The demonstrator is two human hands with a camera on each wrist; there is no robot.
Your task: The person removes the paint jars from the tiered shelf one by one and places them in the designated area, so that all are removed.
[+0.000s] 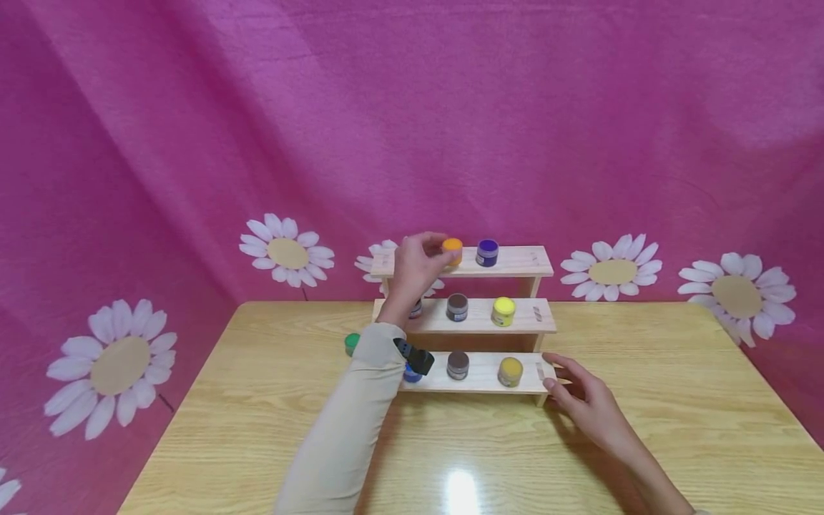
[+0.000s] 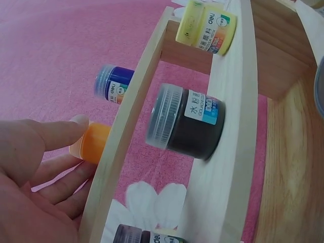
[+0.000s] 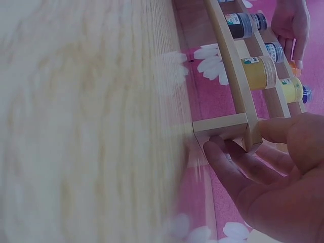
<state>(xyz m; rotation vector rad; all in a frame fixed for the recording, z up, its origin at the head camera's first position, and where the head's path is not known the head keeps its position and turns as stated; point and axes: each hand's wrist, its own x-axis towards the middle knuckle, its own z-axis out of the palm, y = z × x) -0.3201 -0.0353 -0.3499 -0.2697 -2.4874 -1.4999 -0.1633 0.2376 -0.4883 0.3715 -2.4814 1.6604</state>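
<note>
My left hand point(image 1: 416, 268) pinches an orange paint jar point(image 1: 453, 247) on the top tier of a three-tier wooden shelf point(image 1: 524, 266). In the left wrist view the thumb lies along one side of the jar, with fingers on the other. A dark blue paint jar point(image 1: 487, 253) stands just right of it. My right hand point(image 1: 592, 408) grips the right end of the lowest tier, thumb at the board's edge and fingers around the end support, as the right wrist view shows.
The middle tier holds a brown jar point(image 1: 457, 307), a yellow jar point(image 1: 503, 312) and another partly behind my left wrist. Below stand a dark jar point(image 1: 458, 365), an ochre jar point(image 1: 511, 372) and a blue jar point(image 1: 412, 373). A green jar point(image 1: 351, 344) is left of the shelf.
</note>
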